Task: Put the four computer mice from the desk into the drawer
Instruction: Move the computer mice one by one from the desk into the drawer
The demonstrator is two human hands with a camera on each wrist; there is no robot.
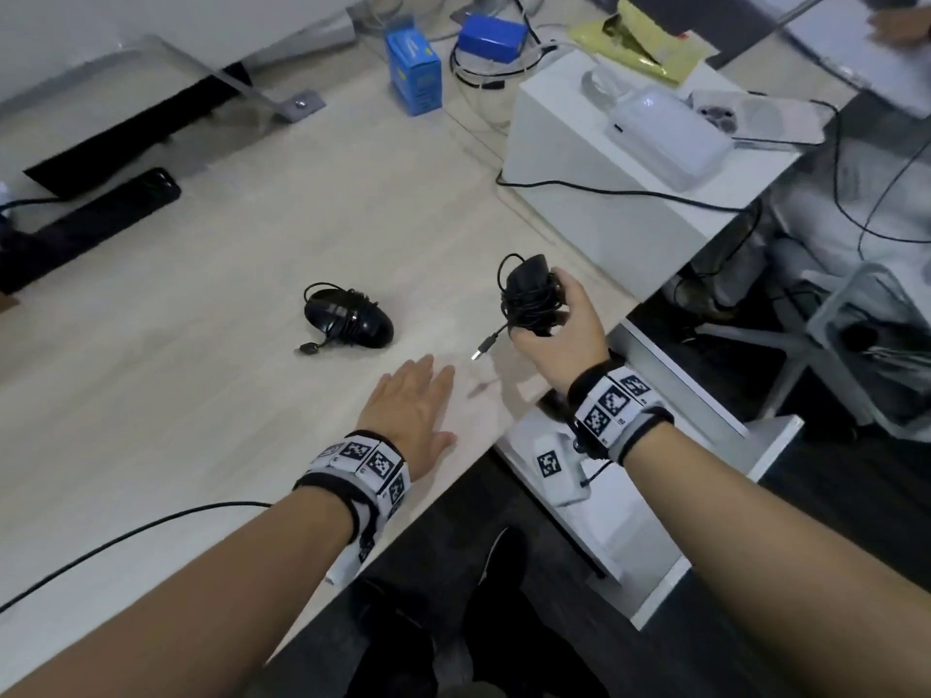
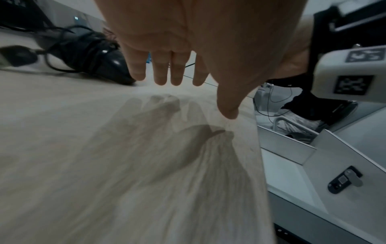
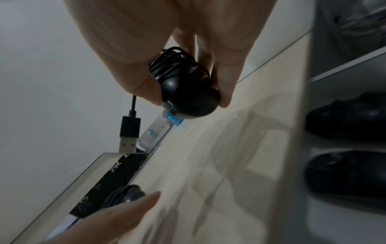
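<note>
Right hand (image 1: 559,324): fingers curled around cable-wrapped mouse (image 1: 531,294), raised above desk (image 1: 201,395) right edge. Left hand (image 1: 410,403): fingers straight, flat above desk. Second wrapped mouse (image 1: 347,319): mid-desk.

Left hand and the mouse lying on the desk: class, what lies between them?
Only bare desk lies between the left hand and the mouse, shown in the head view.

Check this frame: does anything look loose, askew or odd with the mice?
Minor only. The USB plug of the mouse held in the right hand dangles free of its cable wrap. The mouse on the desk also trails a loose cable end. No damage or spills visible.
</note>
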